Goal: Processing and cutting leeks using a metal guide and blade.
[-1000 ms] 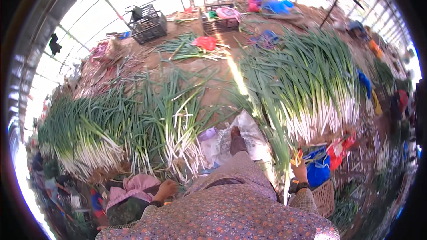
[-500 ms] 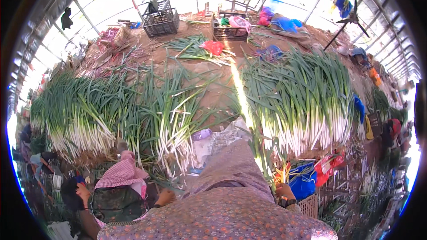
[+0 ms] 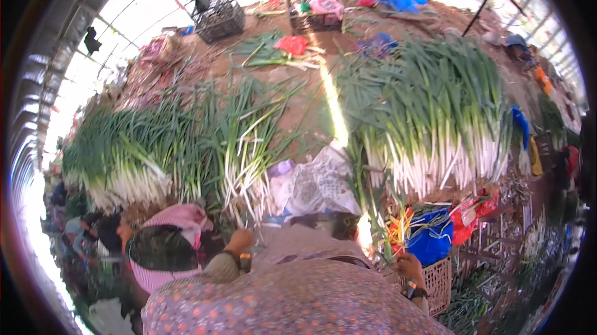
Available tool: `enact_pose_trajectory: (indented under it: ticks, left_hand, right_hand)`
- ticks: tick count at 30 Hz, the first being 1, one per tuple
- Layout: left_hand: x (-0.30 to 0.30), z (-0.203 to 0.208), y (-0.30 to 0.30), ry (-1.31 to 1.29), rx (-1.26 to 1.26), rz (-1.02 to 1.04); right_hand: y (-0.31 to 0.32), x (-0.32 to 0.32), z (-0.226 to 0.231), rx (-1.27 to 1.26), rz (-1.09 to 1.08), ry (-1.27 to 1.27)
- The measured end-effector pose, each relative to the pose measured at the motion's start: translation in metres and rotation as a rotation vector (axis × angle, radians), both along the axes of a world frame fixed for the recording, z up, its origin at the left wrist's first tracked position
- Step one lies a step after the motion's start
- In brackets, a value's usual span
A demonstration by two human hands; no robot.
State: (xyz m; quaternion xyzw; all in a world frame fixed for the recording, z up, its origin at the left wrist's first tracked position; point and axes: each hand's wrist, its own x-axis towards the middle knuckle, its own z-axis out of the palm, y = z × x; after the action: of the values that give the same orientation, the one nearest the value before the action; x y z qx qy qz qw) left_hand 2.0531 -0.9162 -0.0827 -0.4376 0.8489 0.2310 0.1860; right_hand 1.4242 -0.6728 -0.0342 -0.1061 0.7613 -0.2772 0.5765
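Observation:
My left hand is at the left of my patterned clothing, below the roots of a loose bunch of long green onions. It looks rounded and blurred, and its fingers cannot be made out. My right hand is low at the right, by a light-brown plastic basket. Its fingers look curled, but what they hold, if anything, is hidden. Just above it lie thin orange and yellow strips beside a blue bag. A crumpled white sack lies in front of me.
Thick rows of green onions lie at the left and right. A person in a pink checked cloth is close on my left. Farther off are a black crate, another crate with bags, and a red bag.
The view has shifted and tilted. My left hand has risen and come closer to the onion roots, and more of the white sack shows. My right hand stays beside the basket.

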Motion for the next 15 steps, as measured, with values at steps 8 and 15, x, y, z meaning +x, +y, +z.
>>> enact_pose_trajectory:
  ticks: [8,15]
  left_hand:
    - [-0.205,0.085,-0.007,0.422,0.732,0.978]
    - [-0.168,0.090,-0.016,0.288,0.819,0.760]
  right_hand:
    - [0.296,-0.081,-0.068,0.068,0.659,0.357]
    - [0.211,-0.010,-0.082,-0.281,0.437,0.810]
